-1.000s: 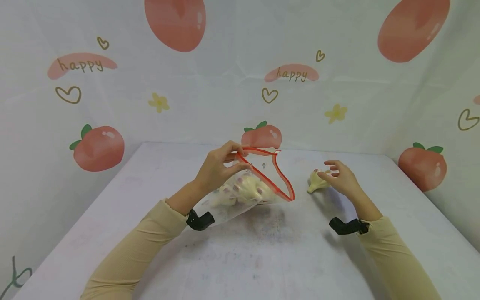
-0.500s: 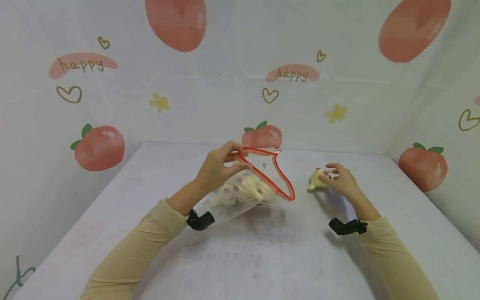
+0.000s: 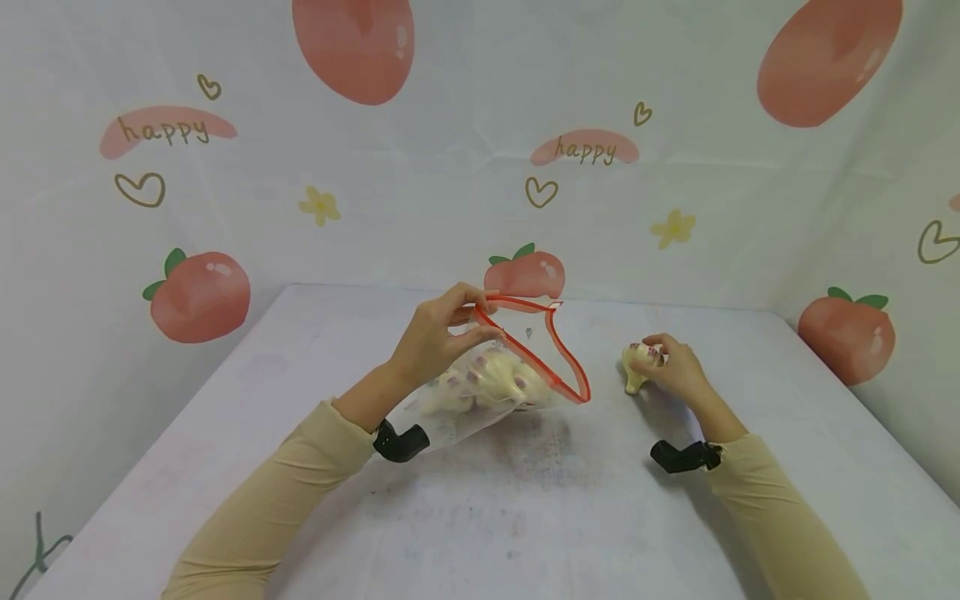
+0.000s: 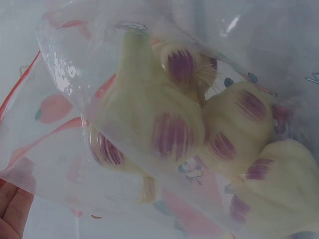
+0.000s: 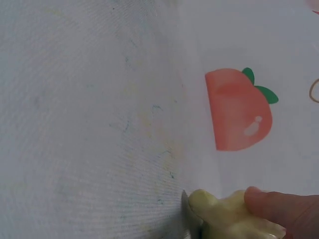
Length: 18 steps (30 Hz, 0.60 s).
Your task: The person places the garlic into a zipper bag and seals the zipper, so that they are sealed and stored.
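Observation:
My left hand point(image 3: 442, 333) pinches the rim of a clear zip bag point(image 3: 457, 421) between thumb and fingers. The bag's red-edged mouth gapes toward the right. Several garlic bulbs point(image 4: 149, 109), pale with purple streaks, lie inside it. To the right, my right hand point(image 3: 678, 367) grips a single garlic bulb point(image 3: 636, 358), thumb on the near side and fingers behind. Its stem points down toward the table. In the right wrist view only the thumb point(image 5: 279, 206) and part of that bulb point(image 5: 229, 214) show at the bottom edge.
Both hands work above a white table point(image 3: 450, 517) with faint stains. Behind it hangs a white backdrop point(image 3: 435, 167) printed with red fruit, hearts and flowers. A black wrist mount point(image 3: 401, 442) sits below the left hand, close to the bag; another point(image 3: 682, 456) is on the right wrist.
My right hand has closed its fingers on the garlic bulb and shifted slightly toward me. The bulb has turned, its stem swinging from lower left to downward. My left hand and the bag stay put.

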Motion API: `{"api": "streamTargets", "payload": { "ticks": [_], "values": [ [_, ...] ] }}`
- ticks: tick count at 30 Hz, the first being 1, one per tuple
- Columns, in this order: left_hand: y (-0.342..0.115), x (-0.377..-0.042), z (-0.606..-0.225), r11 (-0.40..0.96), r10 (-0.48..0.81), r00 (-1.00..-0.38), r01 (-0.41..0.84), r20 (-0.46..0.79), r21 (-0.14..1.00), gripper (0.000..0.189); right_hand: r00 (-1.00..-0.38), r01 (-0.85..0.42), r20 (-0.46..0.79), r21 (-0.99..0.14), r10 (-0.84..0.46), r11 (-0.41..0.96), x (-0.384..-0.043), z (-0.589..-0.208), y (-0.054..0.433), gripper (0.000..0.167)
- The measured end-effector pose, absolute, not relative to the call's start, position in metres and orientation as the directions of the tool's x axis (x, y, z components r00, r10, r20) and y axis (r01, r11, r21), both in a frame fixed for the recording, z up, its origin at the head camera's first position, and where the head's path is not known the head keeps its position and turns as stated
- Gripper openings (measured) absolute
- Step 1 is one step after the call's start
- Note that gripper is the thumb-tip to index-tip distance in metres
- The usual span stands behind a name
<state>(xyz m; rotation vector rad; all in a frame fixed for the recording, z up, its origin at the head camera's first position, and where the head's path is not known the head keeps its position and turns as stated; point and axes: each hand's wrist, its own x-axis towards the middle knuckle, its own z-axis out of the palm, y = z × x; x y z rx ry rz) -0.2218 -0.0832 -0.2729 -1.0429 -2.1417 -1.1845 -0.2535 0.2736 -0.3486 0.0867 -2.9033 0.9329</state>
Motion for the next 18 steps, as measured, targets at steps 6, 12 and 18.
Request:
{"api": "streamTargets", "payload": {
  "ticks": [6,12,18],
  "values": [
    [-0.083,-0.222,-0.273,0.344,0.385,-0.602,0.797,0.699,0.497,0.034,-0.994,-0.080,0.104,-0.587,-0.023,0.806,-0.253,-0.350,0.274,0.048],
    [-0.082,-0.222,-0.273,0.342,0.382,-0.608,0.793,0.696,0.504,0.034,-0.995,-0.068,0.096,-0.595,-0.013,0.801,-0.252,-0.345,0.274,0.049],
    [-0.082,-0.223,-0.273,0.347,0.380,-0.616,0.787,0.690,0.511,0.034,-0.995,-0.069,0.103,-0.619,-0.007,0.782,-0.250,-0.340,0.275,0.050]
  ]
}}
